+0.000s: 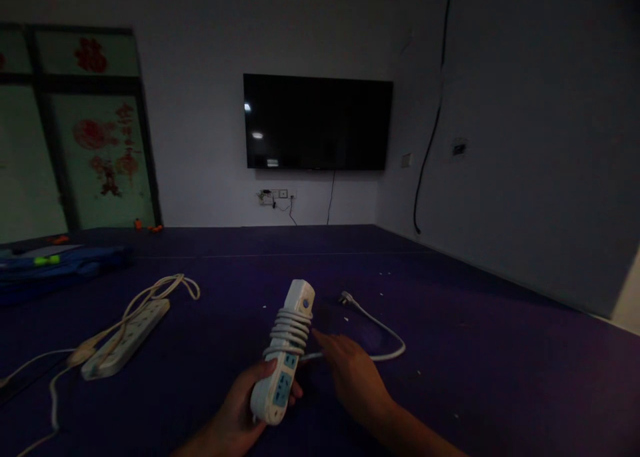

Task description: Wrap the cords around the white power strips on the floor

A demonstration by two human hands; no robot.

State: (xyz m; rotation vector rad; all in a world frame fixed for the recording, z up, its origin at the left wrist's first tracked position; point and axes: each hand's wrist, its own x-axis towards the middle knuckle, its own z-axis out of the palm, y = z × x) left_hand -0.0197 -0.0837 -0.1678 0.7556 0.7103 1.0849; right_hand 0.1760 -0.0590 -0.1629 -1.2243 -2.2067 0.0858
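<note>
My left hand (245,400) is wrapped around the lower end of a white power strip (273,398) with blue-green socket faces, held tilted upward. Several turns of its white cord (290,332) are wound around the upper half, below an end with a round hole. My right hand (355,377) is just right of the strip, palm down, fingers pressed together over the loose stretch of cord; the grip underneath is hidden. Beyond this hand the cord curves across the purple surface to its plug (345,298).
A second white power strip (125,340) with a looped cord lies on the left of the purple surface (225,310). Folded blue cloth (75,264) sits behind it. Small orange objects (156,228) lie near the door. A television (320,122) hangs on the far wall.
</note>
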